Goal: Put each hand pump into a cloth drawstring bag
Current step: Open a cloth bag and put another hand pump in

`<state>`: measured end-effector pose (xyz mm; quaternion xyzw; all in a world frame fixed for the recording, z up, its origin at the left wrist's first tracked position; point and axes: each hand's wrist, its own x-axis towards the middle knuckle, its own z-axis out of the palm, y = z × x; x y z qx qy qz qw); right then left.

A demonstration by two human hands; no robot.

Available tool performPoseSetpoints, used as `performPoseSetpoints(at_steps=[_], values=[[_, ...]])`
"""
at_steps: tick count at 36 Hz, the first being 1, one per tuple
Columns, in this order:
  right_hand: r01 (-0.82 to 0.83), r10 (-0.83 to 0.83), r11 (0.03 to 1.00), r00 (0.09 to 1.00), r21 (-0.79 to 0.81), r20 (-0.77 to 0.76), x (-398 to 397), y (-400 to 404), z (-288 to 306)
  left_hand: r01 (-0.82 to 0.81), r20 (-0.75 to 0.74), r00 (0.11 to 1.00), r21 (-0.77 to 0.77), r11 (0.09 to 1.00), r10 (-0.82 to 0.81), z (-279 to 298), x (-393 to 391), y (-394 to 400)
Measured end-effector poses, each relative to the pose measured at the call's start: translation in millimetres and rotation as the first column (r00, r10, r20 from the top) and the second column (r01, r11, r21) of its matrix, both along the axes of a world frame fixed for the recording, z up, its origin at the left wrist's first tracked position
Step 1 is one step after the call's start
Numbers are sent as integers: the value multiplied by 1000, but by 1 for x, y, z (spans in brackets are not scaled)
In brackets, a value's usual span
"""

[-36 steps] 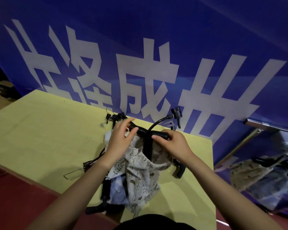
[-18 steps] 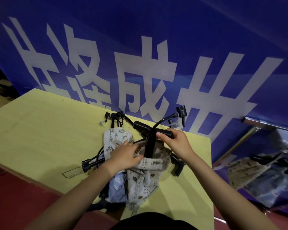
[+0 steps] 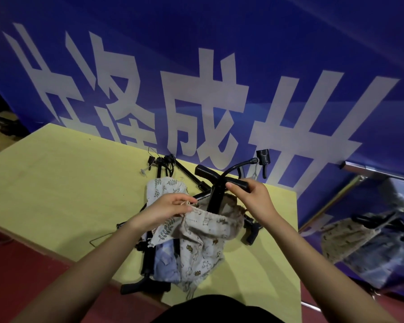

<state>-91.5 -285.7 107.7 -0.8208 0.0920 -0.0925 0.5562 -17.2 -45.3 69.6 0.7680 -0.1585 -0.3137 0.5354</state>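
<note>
Standing pump: hand pump (image 3: 216, 197) is held upright in the cloth bag (image 3: 208, 231) mouth.
Right hand (image 3: 254, 201): clenched round the pump's handle.
Left hand (image 3: 166, 209): bag's rim and drawstring are pinched.
Surface (image 3: 56, 183): yellow, beneath the bag.

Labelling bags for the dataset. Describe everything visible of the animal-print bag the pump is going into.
The animal-print bag is beige cloth with small dark animal figures. Its mouth is open, with the black pump standing upright in it, T-handle above the rim. The left hand pinches the rim at the drawstring. The bag's body hangs toward the table's near edge.
</note>
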Motion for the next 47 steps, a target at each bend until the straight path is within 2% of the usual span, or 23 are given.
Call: performPoseSetpoints(at_steps=[6,12,16,19,22,26,28,31,35,40,47], values=[[-33,33,999,999,-27,-16,7,2,3,-46,133,990,51,998,39,12,8,11],[-119,115,992,989,-34,-96,15,-6,17,-134,337,939,163,978,72,24,20,22],[-240,203,950,960,-199,-191,21,-15,27,-148,468,883,199,969,39,35,25,24],[-303,214,862,945,-406,-249,26,-17,32,-126,520,853,119,985,46,49,22,19],[-315,232,736,949,-599,-215,30,-13,37,-66,411,909,-17,998,67,65,17,11],[-358,290,705,933,-612,-211,30,-6,41,63,195,980,-123,990,-38,75,12,3],[-351,290,700,936,-622,-201,30,-4,41,62,75,996,-189,980,-48,73,12,1],[-335,268,655,941,-677,-206,34,-4,40,-24,-56,998,-291,957,8,68,15,-1],[-311,250,662,949,-682,-191,35,-1,35,-76,-24,997,-291,954,72,63,15,-5],[-457,429,644,880,-613,-205,28,3,34,-79,87,991,-274,958,107,63,16,-8],[-545,506,607,826,-579,-247,26,3,38,-123,54,986,-383,915,156,75,19,-7]])
